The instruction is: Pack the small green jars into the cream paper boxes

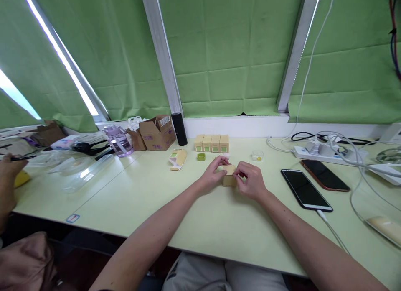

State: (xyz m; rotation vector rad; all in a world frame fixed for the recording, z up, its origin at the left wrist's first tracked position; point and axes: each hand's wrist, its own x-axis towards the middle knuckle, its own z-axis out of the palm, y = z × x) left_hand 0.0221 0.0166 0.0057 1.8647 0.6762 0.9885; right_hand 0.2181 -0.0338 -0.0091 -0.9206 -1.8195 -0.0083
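A small tan cardboard box (229, 181) stands on the table in front of me. My left hand (213, 173) holds it from the left side, with the thumb at its near top edge and the fingers behind it. At the box's right edge, my right hand (251, 179) is closed in a pinch; its fingertips touch the box, and any flap between them is too small to make out. Behind, several matching boxes (211, 144) with green-and-white labels stand in a row. A small green container (201, 156) sits in front of that row.
An opened kraft packet (178, 159) lies to the left, and a small clear dish (257, 156) with something yellow to the right. Two phones (305, 190), a power strip (326, 155) and cables occupy the right side. A brown carton (157, 134) and purple bottle (118, 141) stand left, near another person's hand (8, 174).
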